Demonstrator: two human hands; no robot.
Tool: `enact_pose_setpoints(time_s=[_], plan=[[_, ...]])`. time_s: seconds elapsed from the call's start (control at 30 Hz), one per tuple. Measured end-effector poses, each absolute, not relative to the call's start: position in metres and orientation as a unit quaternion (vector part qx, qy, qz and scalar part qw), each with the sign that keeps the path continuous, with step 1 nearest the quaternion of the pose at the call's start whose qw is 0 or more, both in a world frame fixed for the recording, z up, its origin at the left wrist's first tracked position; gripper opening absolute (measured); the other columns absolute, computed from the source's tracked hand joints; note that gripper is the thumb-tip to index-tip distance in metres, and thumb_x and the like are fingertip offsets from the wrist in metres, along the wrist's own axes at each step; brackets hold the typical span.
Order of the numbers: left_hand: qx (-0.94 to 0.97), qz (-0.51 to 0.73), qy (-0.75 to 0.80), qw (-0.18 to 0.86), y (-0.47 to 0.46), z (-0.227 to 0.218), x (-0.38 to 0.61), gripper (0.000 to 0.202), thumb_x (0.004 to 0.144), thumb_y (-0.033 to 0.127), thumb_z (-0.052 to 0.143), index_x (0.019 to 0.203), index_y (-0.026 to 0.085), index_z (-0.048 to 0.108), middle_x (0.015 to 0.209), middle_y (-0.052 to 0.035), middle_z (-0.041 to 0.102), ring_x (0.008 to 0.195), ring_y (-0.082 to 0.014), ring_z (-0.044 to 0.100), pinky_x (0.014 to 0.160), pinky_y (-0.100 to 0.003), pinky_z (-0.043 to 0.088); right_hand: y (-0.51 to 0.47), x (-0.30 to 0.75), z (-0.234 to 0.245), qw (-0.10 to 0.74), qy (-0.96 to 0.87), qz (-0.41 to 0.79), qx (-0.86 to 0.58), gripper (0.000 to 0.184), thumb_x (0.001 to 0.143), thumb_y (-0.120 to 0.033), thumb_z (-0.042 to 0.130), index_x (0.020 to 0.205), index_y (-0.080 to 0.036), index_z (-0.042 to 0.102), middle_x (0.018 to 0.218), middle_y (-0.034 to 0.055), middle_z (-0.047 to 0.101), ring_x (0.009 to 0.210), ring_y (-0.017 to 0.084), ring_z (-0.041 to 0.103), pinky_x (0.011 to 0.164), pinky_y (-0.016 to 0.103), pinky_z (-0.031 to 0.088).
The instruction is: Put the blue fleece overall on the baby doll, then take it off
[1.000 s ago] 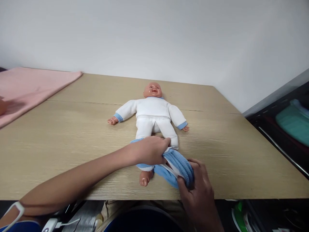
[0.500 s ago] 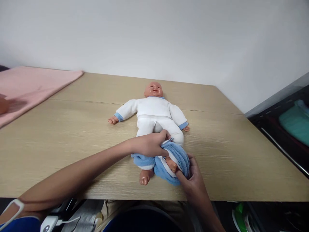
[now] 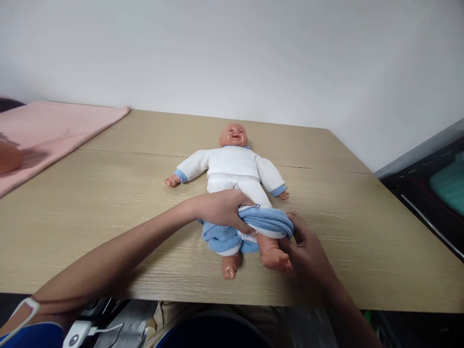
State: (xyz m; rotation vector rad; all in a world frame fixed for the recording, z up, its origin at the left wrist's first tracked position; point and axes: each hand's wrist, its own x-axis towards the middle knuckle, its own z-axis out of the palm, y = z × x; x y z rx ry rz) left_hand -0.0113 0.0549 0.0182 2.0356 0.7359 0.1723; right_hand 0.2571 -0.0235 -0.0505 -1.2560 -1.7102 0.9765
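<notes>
A baby doll (image 3: 233,160) in white clothes with blue cuffs lies on its back, its head toward the wall. Blue terry trousers (image 3: 221,236) are bunched around its lower legs. My left hand (image 3: 226,209) pinches the bunched trouser leg on the right side of the picture from its inner side. On the outer side, my right hand (image 3: 304,246) grips the same roll of cloth, its fingertips partly hidden behind it. Below the cuff, the doll's bare foot (image 3: 275,258) sticks out. The other bare foot (image 3: 231,267) rests on the table under the second blue cuff.
The wooden table (image 3: 119,193) meets a pale wall (image 3: 232,58) at the back. A pink cloth (image 3: 68,123) lies at the left with a round orange-brown object (image 3: 7,157) on it. A black rack (image 3: 424,191) holding green cloth (image 3: 451,183) stands beyond the right edge.
The doll's foot on the right has come out through the trouser cuff, and the blue cloth has slid up around the lower leg. My right hand has shifted slightly right and upward.
</notes>
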Motion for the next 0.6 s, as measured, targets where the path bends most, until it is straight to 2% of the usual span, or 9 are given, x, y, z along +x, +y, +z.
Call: enact_pose_setpoints(time_s=[0.1,0.17,0.27,0.33,0.4,0.5,0.6], plan=[[0.823,0.073,0.314,0.468,0.059,0.019,-0.013,0.043,0.089,0.055,0.084,0.081,0.019,0.062,0.074,0.0061,0.048,0.072,-0.0131,0.045,0.064,-0.029,0.034,0.0,0.274,-0.04,0.326,-0.726,0.406,-0.45,0.022,0.1,-0.039,0.076,0.115,-0.022,0.076,0.116,0.0065,0.078,0.11,0.031,0.073,0.1,0.039,0.058],[0.821,0.073,0.327,0.463,0.056,0.024,-0.016,0.049,0.09,0.065,0.083,0.089,0.02,0.064,0.079,0.0053,0.051,0.073,-0.0142,0.047,0.065,-0.03,0.035,0.011,0.285,-0.034,0.274,-0.742,0.441,-0.425,0.029,0.102,-0.043,0.075,0.123,-0.023,0.074,0.118,0.0067,0.077,0.113,0.031,0.073,0.101,0.041,0.059],[0.814,0.09,0.372,0.437,0.041,0.033,-0.028,0.056,0.094,0.072,0.077,0.119,0.022,0.067,0.097,0.0013,0.065,0.086,-0.0197,0.058,0.073,-0.032,0.042,0.018,0.297,-0.027,0.242,-0.763,0.476,-0.366,0.045,0.103,-0.049,0.073,0.141,-0.026,0.066,0.135,0.0091,0.072,0.13,0.034,0.067,0.114,0.047,0.055],[0.809,0.114,0.4,0.415,0.028,0.037,-0.043,0.063,0.097,0.071,0.075,0.138,0.025,0.062,0.12,-0.0036,0.071,0.105,-0.0247,0.065,0.087,-0.034,0.048,0.019,0.298,-0.022,0.244,-0.778,0.465,-0.344,0.042,0.106,-0.052,0.069,0.14,-0.028,0.065,0.138,0.0091,0.069,0.134,0.034,0.064,0.116,0.047,0.052],[0.804,0.119,0.433,0.39,0.02,0.037,-0.06,0.065,0.098,0.071,0.075,0.143,0.027,0.06,0.134,-0.0067,0.069,0.116,-0.0276,0.065,0.095,-0.037,0.049,0.021,0.293,-0.018,0.245,-0.795,0.428,-0.354,0.031,0.108,-0.053,0.066,0.127,-0.029,0.068,0.127,0.0071,0.07,0.124,0.032,0.066,0.111,0.044,0.051],[0.787,0.092,0.469,0.389,0.017,0.028,-0.083,0.063,0.095,0.072,0.078,0.136,0.027,0.064,0.126,-0.0062,0.071,0.113,-0.0288,0.066,0.093,-0.038,0.049,0.029,0.28,-0.012,0.242,-0.804,0.385,-0.383,0.023,0.107,-0.051,0.07,0.108,-0.028,0.068,0.106,0.0032,0.068,0.103,0.026,0.065,0.098,0.039,0.051],[0.769,0.088,0.472,0.422,0.022,0.015,-0.096,0.059,0.092,0.069,0.082,0.131,0.027,0.069,0.12,-0.0047,0.073,0.109,-0.0291,0.067,0.091,-0.038,0.052,0.043,0.266,-0.012,0.251,-0.788,0.409,-0.387,0.023,0.107,-0.049,0.069,0.106,-0.027,0.066,0.099,0.0015,0.065,0.092,0.023,0.062,0.086,0.035,0.05]])
